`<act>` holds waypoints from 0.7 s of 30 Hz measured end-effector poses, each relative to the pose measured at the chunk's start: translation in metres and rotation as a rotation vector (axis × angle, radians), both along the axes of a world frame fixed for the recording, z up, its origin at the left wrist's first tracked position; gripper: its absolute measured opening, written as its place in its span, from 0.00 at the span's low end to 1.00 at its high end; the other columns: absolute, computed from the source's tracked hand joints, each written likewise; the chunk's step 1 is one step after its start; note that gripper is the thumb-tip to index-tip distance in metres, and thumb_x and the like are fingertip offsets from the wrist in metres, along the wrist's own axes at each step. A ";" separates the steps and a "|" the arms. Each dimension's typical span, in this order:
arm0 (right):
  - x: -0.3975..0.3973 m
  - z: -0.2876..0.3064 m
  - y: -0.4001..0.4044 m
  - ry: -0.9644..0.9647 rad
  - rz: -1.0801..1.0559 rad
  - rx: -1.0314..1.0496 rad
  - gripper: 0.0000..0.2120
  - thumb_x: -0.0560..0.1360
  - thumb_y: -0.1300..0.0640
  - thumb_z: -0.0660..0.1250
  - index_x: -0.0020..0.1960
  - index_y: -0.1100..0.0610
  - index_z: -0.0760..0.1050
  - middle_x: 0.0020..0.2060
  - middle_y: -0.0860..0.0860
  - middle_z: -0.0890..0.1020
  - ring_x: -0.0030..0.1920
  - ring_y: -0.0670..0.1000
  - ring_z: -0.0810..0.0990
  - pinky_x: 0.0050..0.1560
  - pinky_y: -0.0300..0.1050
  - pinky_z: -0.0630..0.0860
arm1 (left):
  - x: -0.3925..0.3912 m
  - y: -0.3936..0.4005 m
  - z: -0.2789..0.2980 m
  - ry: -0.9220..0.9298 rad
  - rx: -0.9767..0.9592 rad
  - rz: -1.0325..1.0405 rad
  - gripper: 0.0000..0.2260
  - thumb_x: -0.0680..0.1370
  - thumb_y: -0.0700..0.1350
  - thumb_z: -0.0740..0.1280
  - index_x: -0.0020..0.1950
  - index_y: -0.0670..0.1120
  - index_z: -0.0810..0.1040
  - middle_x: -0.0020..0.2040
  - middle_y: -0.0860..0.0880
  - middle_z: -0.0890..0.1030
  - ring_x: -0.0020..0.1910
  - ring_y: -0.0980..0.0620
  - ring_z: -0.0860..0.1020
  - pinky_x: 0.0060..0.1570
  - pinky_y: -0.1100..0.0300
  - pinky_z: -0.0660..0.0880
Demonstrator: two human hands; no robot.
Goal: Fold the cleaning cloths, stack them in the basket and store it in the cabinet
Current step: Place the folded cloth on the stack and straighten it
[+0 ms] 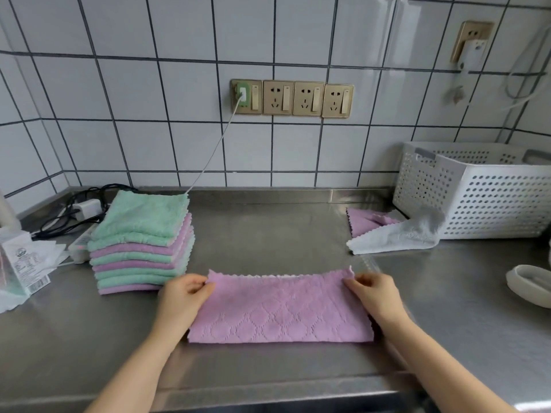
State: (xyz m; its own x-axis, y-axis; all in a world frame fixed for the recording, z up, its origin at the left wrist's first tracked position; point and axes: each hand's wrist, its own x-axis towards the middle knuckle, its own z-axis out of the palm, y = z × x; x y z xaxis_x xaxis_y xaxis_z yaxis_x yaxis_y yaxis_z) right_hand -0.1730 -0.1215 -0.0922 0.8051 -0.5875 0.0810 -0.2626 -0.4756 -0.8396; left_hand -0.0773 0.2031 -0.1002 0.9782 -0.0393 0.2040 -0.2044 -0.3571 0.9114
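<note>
Pink cloth (280, 311) lies folded on the worktop (268, 234) between both hands; left hand (182, 296) pinches its far left corner, right hand (375, 293) its far right corner. Forearms reach in from the near edge. Folded stack (140, 242) beyond left hand; white basket (477, 189) well beyond right hand.

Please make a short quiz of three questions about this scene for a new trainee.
1. True or false: the white basket already holds folded cloths.
2. Which cloth do the left hand and the right hand pinch? A. the green one B. the purple cloth C. the white cloth
3. Fill in: the stack of folded cloths stands on the ___ side of the counter.

Key: 1 false, none show inside. 2 B. 3 left.
</note>
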 end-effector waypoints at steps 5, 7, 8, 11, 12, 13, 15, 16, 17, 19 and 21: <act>0.002 -0.001 0.002 -0.013 -0.049 -0.121 0.16 0.74 0.54 0.69 0.32 0.63 0.75 0.24 0.50 0.74 0.29 0.50 0.69 0.32 0.43 0.66 | -0.001 -0.001 -0.002 -0.033 0.022 0.039 0.04 0.72 0.40 0.72 0.38 0.42 0.81 0.33 0.47 0.83 0.35 0.49 0.78 0.38 0.58 0.71; 0.001 0.000 0.003 -0.039 -0.061 -0.112 0.14 0.74 0.55 0.69 0.34 0.61 0.75 0.26 0.50 0.76 0.30 0.51 0.72 0.33 0.43 0.67 | 0.001 -0.003 -0.002 -0.075 0.033 0.061 0.05 0.73 0.40 0.71 0.39 0.41 0.79 0.34 0.46 0.82 0.33 0.51 0.76 0.35 0.61 0.69; 0.001 0.000 0.003 -0.046 -0.062 -0.116 0.12 0.75 0.55 0.68 0.35 0.60 0.75 0.27 0.50 0.77 0.31 0.52 0.73 0.33 0.44 0.67 | 0.002 -0.003 -0.003 -0.090 0.052 0.075 0.05 0.73 0.41 0.71 0.39 0.41 0.79 0.34 0.45 0.82 0.33 0.50 0.76 0.35 0.60 0.69; -0.001 0.003 0.006 -0.023 -0.062 -0.138 0.09 0.75 0.54 0.68 0.39 0.58 0.77 0.32 0.51 0.80 0.38 0.54 0.76 0.39 0.42 0.66 | 0.004 -0.005 -0.006 -0.098 0.114 0.106 0.05 0.73 0.41 0.72 0.39 0.41 0.79 0.34 0.47 0.82 0.35 0.49 0.79 0.36 0.59 0.71; -0.001 0.003 0.007 -0.007 -0.064 -0.139 0.08 0.74 0.54 0.68 0.41 0.58 0.78 0.34 0.51 0.80 0.40 0.54 0.77 0.41 0.42 0.66 | 0.004 -0.006 -0.005 -0.090 0.130 0.113 0.04 0.73 0.41 0.72 0.39 0.41 0.80 0.34 0.48 0.83 0.36 0.50 0.80 0.37 0.60 0.71; -0.001 0.004 0.007 0.006 -0.072 -0.126 0.07 0.74 0.54 0.69 0.43 0.58 0.79 0.35 0.51 0.80 0.42 0.54 0.78 0.42 0.42 0.67 | 0.004 -0.006 -0.005 -0.086 0.144 0.121 0.04 0.72 0.41 0.73 0.40 0.41 0.81 0.35 0.49 0.83 0.36 0.52 0.81 0.37 0.61 0.72; -0.002 0.006 0.008 0.007 -0.096 -0.083 0.08 0.73 0.54 0.70 0.48 0.58 0.79 0.39 0.52 0.82 0.45 0.53 0.78 0.47 0.42 0.70 | 0.003 -0.007 -0.005 -0.078 0.164 0.138 0.03 0.71 0.40 0.73 0.40 0.42 0.82 0.35 0.49 0.83 0.36 0.53 0.81 0.37 0.61 0.72; -0.004 0.007 0.008 0.001 -0.105 -0.070 0.09 0.73 0.54 0.70 0.50 0.58 0.79 0.40 0.52 0.82 0.47 0.54 0.79 0.48 0.42 0.71 | 0.002 -0.007 -0.004 -0.069 0.160 0.143 0.03 0.71 0.40 0.74 0.41 0.42 0.81 0.35 0.50 0.83 0.36 0.53 0.80 0.37 0.61 0.72; -0.004 0.006 0.009 -0.004 -0.105 -0.062 0.10 0.73 0.53 0.70 0.51 0.58 0.79 0.40 0.52 0.82 0.48 0.54 0.80 0.48 0.43 0.71 | 0.002 -0.007 -0.003 -0.059 0.148 0.149 0.04 0.71 0.40 0.74 0.42 0.42 0.81 0.35 0.50 0.82 0.37 0.52 0.80 0.38 0.60 0.72; -0.006 0.006 0.008 0.003 -0.109 -0.042 0.11 0.73 0.53 0.69 0.51 0.58 0.80 0.37 0.51 0.82 0.45 0.54 0.81 0.47 0.43 0.72 | 0.000 -0.007 -0.002 -0.045 0.117 0.154 0.08 0.70 0.40 0.75 0.47 0.44 0.80 0.36 0.51 0.82 0.39 0.51 0.80 0.41 0.59 0.72; -0.008 0.010 0.005 0.026 -0.088 -0.008 0.14 0.73 0.52 0.69 0.54 0.59 0.78 0.37 0.52 0.83 0.42 0.55 0.81 0.48 0.47 0.76 | -0.002 -0.006 -0.001 -0.060 0.113 0.173 0.11 0.70 0.40 0.74 0.51 0.44 0.79 0.39 0.50 0.82 0.43 0.49 0.79 0.46 0.58 0.71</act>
State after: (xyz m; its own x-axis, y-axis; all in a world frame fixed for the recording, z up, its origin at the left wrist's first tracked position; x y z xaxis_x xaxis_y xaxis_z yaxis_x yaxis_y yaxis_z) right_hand -0.1807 -0.1162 -0.0824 0.7523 -0.6556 0.0654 -0.3255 -0.4561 -0.8282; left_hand -0.0792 0.1967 -0.1016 0.9584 0.1026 0.2664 -0.1842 -0.4908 0.8516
